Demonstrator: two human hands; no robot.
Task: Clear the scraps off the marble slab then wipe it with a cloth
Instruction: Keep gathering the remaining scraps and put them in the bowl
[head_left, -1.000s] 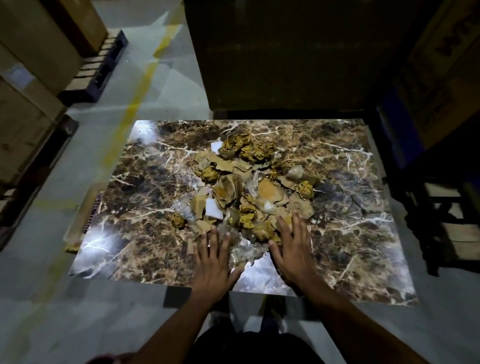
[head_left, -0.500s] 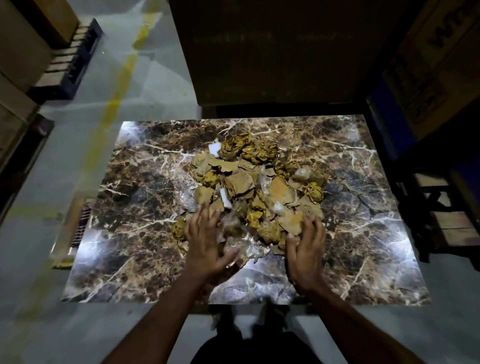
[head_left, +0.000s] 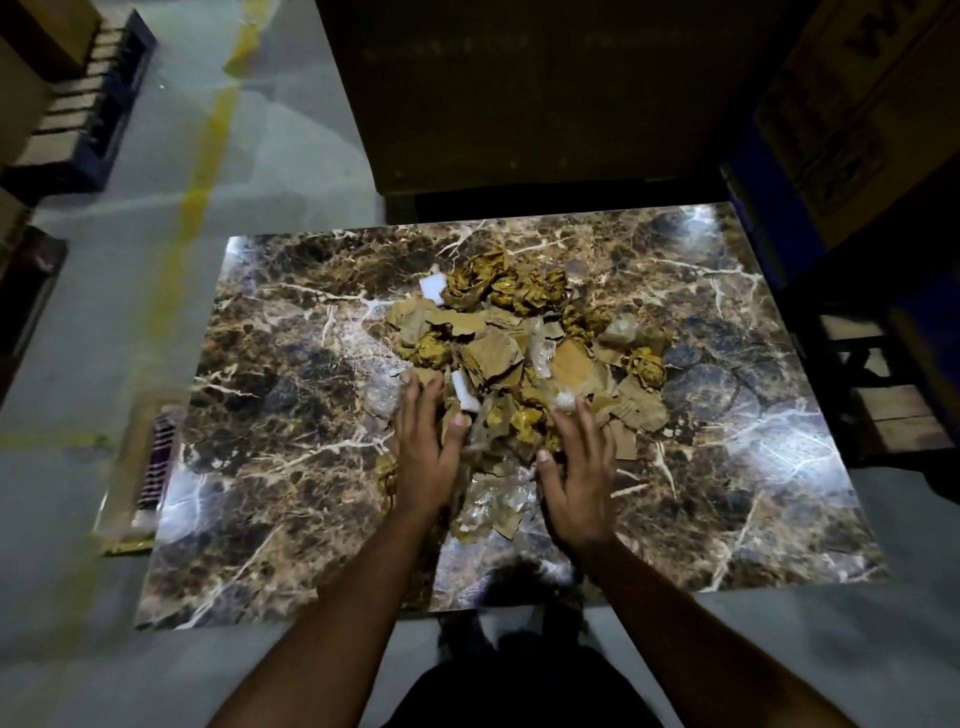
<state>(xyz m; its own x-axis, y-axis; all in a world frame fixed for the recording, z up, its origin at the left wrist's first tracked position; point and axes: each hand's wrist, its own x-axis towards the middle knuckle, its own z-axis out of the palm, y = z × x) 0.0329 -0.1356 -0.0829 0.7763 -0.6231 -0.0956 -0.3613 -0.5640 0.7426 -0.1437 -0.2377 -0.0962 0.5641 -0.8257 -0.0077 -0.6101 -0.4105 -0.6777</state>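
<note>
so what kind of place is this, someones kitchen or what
Not a kitchen; it looks like a warehouse or storeroom. The marble slab sits low over a bare concrete floor with a painted yellow line, with a wooden pallet and a large printed carton close by.

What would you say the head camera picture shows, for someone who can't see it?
Two open hands, left and right, rest on the near side of a scrap pile of torn cardboard, crumpled paper and clear plastic on a brown marble slab. No cloth is in view.
</note>
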